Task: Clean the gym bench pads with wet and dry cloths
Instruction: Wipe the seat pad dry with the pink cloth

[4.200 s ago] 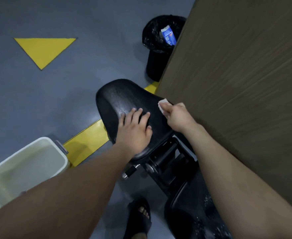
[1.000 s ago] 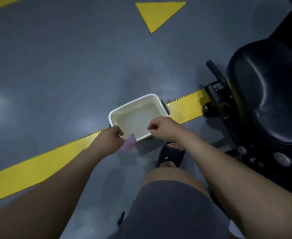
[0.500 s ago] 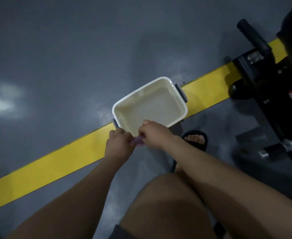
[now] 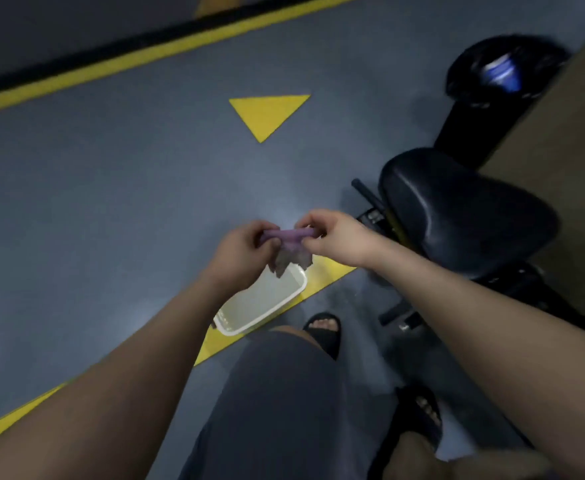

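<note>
Grey gym floor [image 4: 93, 202] fills the view, crossed at the upper left by a yellow line [image 4: 111, 67] and at the lower left by a wider yellow stripe [image 4: 14, 427]. Further in, a yellow triangle [image 4: 267, 114] is painted on the floor. Below it the left hand [image 4: 242, 251] pinches one end of a purple cloth [image 4: 289, 244], with its fingers curled around the bunched fabric. The cloth is stretched between both hands, and its loose part hangs above a white tub [image 4: 270, 315] that sits on the stripe. The right hand [image 4: 339, 240] grips the other end, close to the left. A foot in a black sandal [image 4: 322, 332] stands beside the tub. To the right is the black bench pad [image 4: 464, 209], untouched, with a black bin [image 4: 492, 81] behind it and a wooden panel [image 4: 568, 202] at the far right.
</note>
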Demonstrator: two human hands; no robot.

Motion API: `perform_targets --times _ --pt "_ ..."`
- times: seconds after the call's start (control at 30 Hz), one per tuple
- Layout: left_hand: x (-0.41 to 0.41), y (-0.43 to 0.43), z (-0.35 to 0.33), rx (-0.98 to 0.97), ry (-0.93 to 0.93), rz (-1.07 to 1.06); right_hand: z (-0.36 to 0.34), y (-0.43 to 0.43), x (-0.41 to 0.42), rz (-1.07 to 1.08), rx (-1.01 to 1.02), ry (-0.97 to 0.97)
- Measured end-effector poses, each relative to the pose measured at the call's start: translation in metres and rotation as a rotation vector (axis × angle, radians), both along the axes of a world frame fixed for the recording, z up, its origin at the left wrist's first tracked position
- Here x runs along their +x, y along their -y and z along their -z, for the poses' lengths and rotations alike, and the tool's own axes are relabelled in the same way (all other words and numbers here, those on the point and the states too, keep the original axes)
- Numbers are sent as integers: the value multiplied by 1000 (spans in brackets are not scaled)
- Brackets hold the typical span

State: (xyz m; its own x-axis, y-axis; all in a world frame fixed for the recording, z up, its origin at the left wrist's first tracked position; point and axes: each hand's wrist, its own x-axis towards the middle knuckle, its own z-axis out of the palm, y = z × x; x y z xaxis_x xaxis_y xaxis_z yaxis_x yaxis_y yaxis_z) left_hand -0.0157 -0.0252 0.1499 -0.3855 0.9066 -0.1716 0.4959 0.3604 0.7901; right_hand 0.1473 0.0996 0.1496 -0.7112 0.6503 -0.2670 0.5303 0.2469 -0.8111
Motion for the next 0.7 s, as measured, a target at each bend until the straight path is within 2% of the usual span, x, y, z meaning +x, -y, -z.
perform_targets --times 0.13,0.23,0.33,0.47,0.53,0.63,0.7 --pt "50 -21 -56 86 -31 87 -67 -1 68 165 -1 21" --pt "98 -39 -83 99 -48 159 -87 0 126 273 -17 -8" --pt "147 -59 -90 66 -4 221 -94 2 176 433 -133 -134" --pt "201 -88 -79 17 114 276 -82 2 231 523 -413 -346" --pt "221 -103 -69 -1 126 310 -67 0 252 602 -473 -410" --pt "242 -123 -46 -83 112 365 -36 -10 276 788 -435 -443" --pt "247 -135 -28 -131 67 345 -19 -24 293 824 -212 -234"
